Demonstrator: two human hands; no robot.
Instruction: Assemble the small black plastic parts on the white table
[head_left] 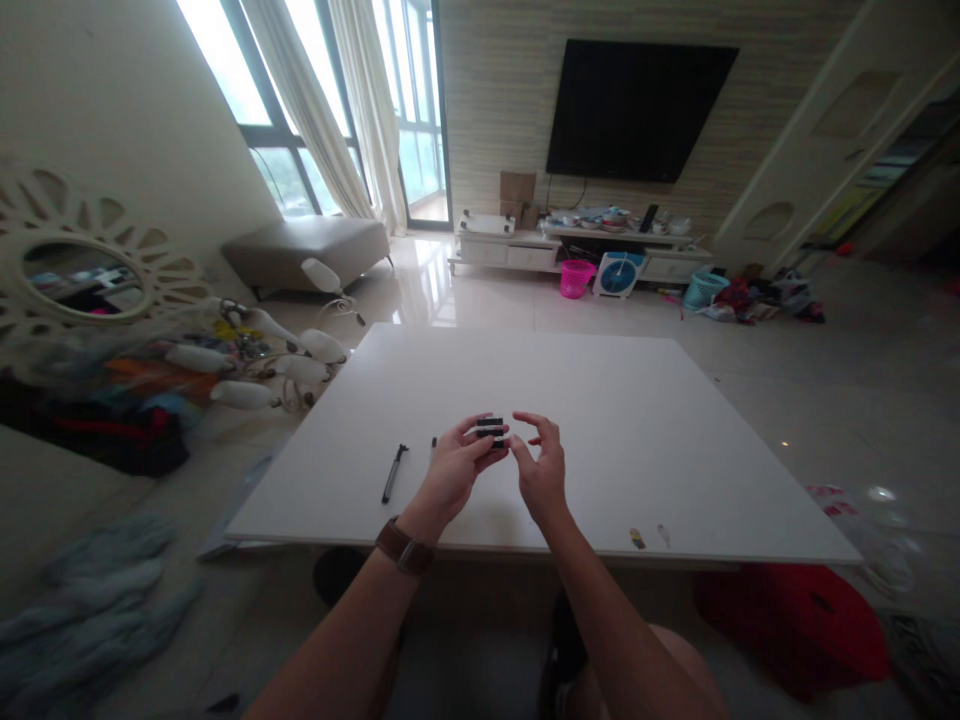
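My left hand (454, 468) is closed on a small block with black and white bands (490, 432), held above the white table (600, 400). What kind of thing the block is, I cannot make out. To its right, my right hand (543, 470) has thumb and fingers spread apart, with nothing visible between them; the fingertips come close to the block. A slim black-and-silver tool like a small hand pump (394, 474) lies on the table left of my left hand. Partly hidden behind that hand is a small dark piece (434, 442).
Near the table's front edge lie a small yellowish-and-dark item (637, 538) and a small clear item (663, 535). A white lamp with several shades (296, 368) stands by the left edge. A red covered object (795, 625) is below the right corner.
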